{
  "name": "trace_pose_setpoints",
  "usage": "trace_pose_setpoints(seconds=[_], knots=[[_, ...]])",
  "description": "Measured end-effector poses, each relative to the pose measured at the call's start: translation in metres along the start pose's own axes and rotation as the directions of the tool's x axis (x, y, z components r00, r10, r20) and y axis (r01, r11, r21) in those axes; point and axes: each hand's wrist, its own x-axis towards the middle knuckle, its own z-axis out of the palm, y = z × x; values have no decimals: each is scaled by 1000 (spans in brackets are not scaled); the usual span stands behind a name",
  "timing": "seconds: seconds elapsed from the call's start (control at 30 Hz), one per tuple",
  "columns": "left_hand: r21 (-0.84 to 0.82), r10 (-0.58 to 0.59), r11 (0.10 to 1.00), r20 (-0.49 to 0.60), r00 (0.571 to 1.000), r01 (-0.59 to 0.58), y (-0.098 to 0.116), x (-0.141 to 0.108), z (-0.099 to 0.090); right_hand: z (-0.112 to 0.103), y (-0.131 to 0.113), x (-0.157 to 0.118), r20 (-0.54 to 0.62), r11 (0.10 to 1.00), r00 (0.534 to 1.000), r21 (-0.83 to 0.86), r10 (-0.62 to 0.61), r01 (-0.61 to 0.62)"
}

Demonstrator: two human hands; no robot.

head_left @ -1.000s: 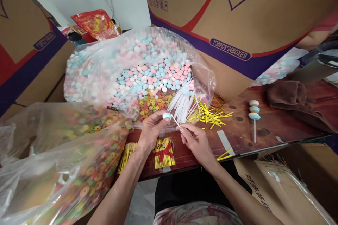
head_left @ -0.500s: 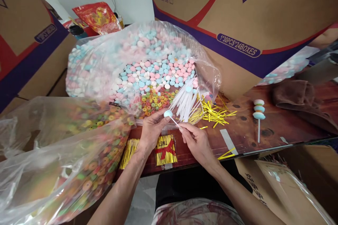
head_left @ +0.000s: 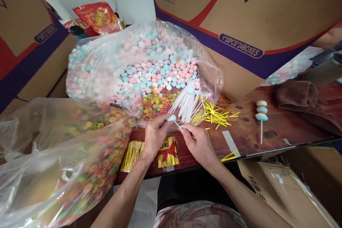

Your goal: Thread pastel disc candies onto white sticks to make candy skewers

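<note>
Between the thumb and fingers of my left hand (head_left: 157,131) is a pale blue marshmallow (head_left: 171,118). My right hand (head_left: 197,141) pinches a thin white stick (head_left: 176,124) whose upper end meets the marshmallow; how deep it goes I cannot tell. Just beyond my hands lie a pile of white sticks (head_left: 185,103), loose ring-shaped candies (head_left: 157,103) in several colours, and pink, blue and white marshmallows (head_left: 160,73) spilling from a clear bag (head_left: 107,57). Off to the right, a finished-looking stack of marshmallows on a stick (head_left: 262,112) lies on the table.
Gold twist ties (head_left: 217,114) are scattered right of the sticks. A packet of twist ties (head_left: 167,153) lies near the table's front edge. On the left bulges a clear bag of ring candies (head_left: 88,171). Large cartons (head_left: 227,14) stand behind, and a brown cloth (head_left: 299,96) rests at right.
The marshmallow has tilted from face-on to nearly edge-on in my left fingers and shifted slightly right and down. My right hand keeps its pinch on the stick and has barely moved.
</note>
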Motion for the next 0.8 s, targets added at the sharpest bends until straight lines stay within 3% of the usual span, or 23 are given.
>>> trace_pose_setpoints(seconds=[0.2,0.37,0.47,0.53,0.6,0.67,0.73,0.8], knots=[[233,167,955,86,982,-183,12,-11,-1,14,0,8,-58,999,997,30,43,-42],[225,70,966,238,969,-125,22,-7,-4,13,3,22,-61,992,993,82,97,-91],[305,25,950,130,991,-64,23,17,-8,9,5,26,-60,991,994,100,93,-87],[520,104,846,56,993,-118,24,37,-9,7,7,26,-61,990,993,103,104,-98],[722,131,668,121,984,-178,25,54,-8,8,10,24,-56,989,992,93,118,-112],[830,87,516,197,977,-213,28,64,-5,9,13,21,-44,989,991,85,124,-120],[873,54,435,219,974,-221,29,68,-1,10,14,19,-35,988,991,90,126,-122],[883,64,418,207,976,-214,28,66,1,11,14,18,-29,988,992,101,121,-118]])
